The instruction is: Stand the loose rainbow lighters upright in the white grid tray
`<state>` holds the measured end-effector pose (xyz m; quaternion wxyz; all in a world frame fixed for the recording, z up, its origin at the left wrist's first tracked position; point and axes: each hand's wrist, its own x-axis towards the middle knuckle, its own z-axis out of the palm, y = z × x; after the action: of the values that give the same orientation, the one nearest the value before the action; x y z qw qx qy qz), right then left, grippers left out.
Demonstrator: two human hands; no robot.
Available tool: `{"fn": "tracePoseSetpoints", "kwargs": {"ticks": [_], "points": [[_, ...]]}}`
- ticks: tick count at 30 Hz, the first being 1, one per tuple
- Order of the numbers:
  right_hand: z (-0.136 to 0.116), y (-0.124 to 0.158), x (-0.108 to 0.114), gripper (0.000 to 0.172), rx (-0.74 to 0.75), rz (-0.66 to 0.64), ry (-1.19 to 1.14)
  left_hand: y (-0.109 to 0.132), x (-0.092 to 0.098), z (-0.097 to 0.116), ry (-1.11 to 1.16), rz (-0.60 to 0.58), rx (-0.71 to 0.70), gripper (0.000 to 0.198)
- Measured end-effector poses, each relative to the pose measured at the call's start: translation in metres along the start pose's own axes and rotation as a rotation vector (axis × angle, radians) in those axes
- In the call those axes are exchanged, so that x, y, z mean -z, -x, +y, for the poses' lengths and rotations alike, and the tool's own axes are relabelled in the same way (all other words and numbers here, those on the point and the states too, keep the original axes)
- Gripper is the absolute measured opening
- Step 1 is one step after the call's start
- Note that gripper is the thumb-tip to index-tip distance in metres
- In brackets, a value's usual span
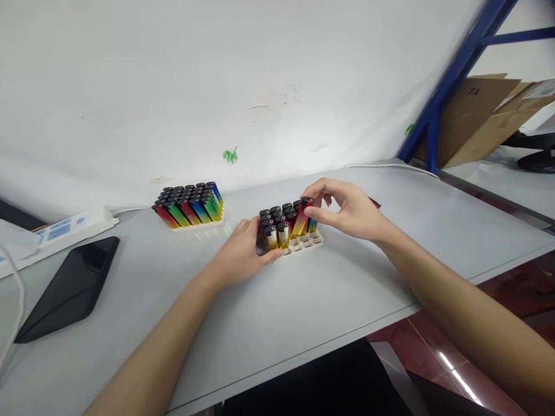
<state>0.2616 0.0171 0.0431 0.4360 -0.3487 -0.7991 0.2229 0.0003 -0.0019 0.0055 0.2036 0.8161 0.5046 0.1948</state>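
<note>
Near the middle of the table, a pale tray with holes (313,240) carries several lighters (283,236) standing upright, with bare holes along its front right. My left hand (243,254) rests at the tray's left side, thumb along the front edge and fingers around the corner, steadying it. Between thumb and fingers of my right hand (342,208) is a red-and-yellow lighter (300,218), tilted, its black top to the upper right. Its lower end is at the tray; whether it sits in a hole I cannot tell.
A second tray (199,226) filled with colourful lighters stands back left. A black phone (69,289) and a white power strip (65,231) lie at the left. A dark red object (375,202) shows behind my right hand. Cardboard boxes (481,121) stand beyond the blue frame (451,81).
</note>
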Motion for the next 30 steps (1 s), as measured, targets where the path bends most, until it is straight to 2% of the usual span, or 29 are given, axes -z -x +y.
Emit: {"fn": "tracePoseSetpoints", "kwargs": {"ticks": [6, 16, 22, 25, 27, 30], "points": [[-0.002, 0.003, -0.012, 0.016, 0.183, -0.07, 0.169, 0.0, 0.001, 0.002, -0.002, 0.002, 0.036, 0.059], [0.0, 0.004, -0.011, 0.01, 0.17, -0.092, 0.206, 0.0, 0.0, 0.001, -0.013, 0.004, 0.031, 0.058], [0.0, 0.002, -0.009, 0.019, 0.162, -0.051, 0.205, -0.001, -0.001, 0.0, 0.002, 0.009, 0.026, 0.058], [0.011, -0.003, -0.003, 0.013, 0.052, 0.083, 0.273, -0.001, 0.0, 0.0, -0.015, 0.0, 0.03, 0.059], [0.026, -0.006, 0.003, 0.018, -0.09, 0.176, 0.431, -0.001, 0.001, 0.001, -0.029, -0.011, 0.043, 0.059], [0.054, -0.009, 0.013, 0.029, -0.322, 0.182, 0.717, -0.001, 0.002, 0.003, -0.034, -0.023, 0.061, 0.057]]}}
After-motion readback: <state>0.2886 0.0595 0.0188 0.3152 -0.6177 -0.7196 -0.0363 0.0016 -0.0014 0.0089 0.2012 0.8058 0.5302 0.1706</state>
